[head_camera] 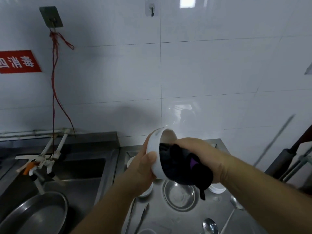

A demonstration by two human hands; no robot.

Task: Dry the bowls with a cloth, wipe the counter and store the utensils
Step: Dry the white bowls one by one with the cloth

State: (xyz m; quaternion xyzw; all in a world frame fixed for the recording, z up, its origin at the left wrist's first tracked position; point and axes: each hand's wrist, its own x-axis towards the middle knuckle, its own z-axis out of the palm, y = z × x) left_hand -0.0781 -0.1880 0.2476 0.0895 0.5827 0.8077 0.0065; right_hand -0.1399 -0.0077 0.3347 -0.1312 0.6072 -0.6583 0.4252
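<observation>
Drying is under way — the left hand (143,168) has its grip curled round the white bowl (156,149), tilted above the counter (219,208), while the right hand (202,154) clutches the dark cloth (182,168) inside it. Next, I judge, the cloth must sweep round the wall — then another bowl.

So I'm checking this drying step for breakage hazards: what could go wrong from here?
The white bowl is held tilted in the air by the left hand alone while the right hand pushes the dark cloth inside; a slip could drop it onto the steel bowl and fork below.
</observation>
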